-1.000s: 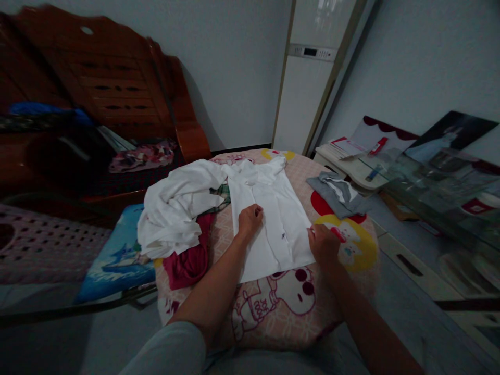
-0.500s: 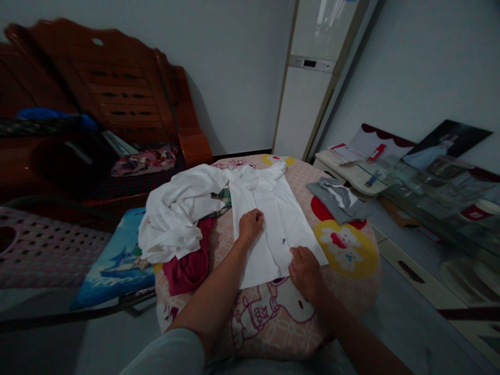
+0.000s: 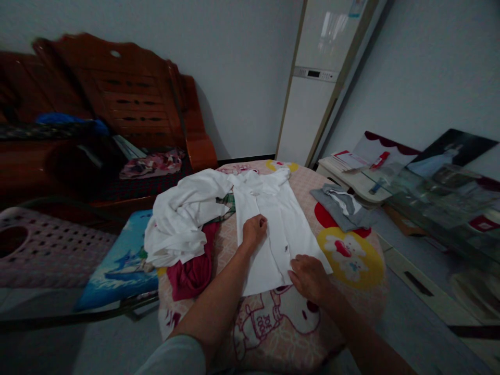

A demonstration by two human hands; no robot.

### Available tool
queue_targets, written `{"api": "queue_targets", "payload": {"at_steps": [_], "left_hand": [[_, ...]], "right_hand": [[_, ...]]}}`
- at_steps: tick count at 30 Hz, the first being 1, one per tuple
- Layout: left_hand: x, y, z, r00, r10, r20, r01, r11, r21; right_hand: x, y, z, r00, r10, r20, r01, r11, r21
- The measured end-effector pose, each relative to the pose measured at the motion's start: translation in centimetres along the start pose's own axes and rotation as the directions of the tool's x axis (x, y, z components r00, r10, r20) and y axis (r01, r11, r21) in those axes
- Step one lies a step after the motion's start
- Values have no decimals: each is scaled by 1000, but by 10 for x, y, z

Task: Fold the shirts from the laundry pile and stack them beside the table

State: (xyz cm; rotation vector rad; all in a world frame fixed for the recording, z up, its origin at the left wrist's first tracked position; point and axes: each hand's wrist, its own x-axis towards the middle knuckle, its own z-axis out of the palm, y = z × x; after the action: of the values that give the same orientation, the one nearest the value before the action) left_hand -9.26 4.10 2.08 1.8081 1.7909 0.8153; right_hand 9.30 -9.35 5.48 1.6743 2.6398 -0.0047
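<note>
A white shirt (image 3: 289, 219) lies flat and partly folded on a round table covered by a pink cartoon-print cloth (image 3: 273, 323). My left hand (image 3: 254, 229) rests on the shirt's middle with fingers curled, pressing the fabric down. My right hand (image 3: 309, 275) sits at the shirt's near right hem, fingers closed on the edge of the cloth. To the left of the shirt is a heap of white clothing (image 3: 183, 219) over a dark red garment (image 3: 191, 271) and a bit of green checked fabric (image 3: 229, 200).
A folded grey garment (image 3: 341, 205) lies at the table's right. A wooden bench (image 3: 117, 104) with clutter stands behind on the left, a pink perforated stool (image 3: 50, 245) and a blue cushion (image 3: 121, 260) nearer. A tall white appliance (image 3: 312, 88) is at the back, papers and glass shelves right.
My right hand has slid from the shirt's right edge inward to its near hem. My left hand has stayed on the shirt's middle. The camera view has shifted slightly.
</note>
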Motion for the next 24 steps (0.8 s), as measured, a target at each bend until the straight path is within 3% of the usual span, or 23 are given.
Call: {"api": "queue_targets", "payload": {"at_steps": [3,8,12,16,18,24], "left_hand": [[1,-2,2,1000,5,-9,-5,1000,-13],[0,-3,2,999,17,-40,-18,999,-35],[-1,-4,1,998,9,-57,-12,998,-66],[1,-9,0,997,-31,-76,22,994,-109],[7,-10,-1,996,-43,-75,35,994,-101],[48,-5,-15,993,116,-10,-112,974,197]], "right_hand": [[17,2,-14,998,56,13,-56,995,81],[65,5,-27,989,115,-97,-78,944,320],[92,-1,-7,983,126,-132,-66,920,387],[96,-10,20,963,205,-173,-144,940,311],[94,-12,28,964,188,-190,-128,948,291],[91,-11,33,975,95,-199,-43,967,251]]}}
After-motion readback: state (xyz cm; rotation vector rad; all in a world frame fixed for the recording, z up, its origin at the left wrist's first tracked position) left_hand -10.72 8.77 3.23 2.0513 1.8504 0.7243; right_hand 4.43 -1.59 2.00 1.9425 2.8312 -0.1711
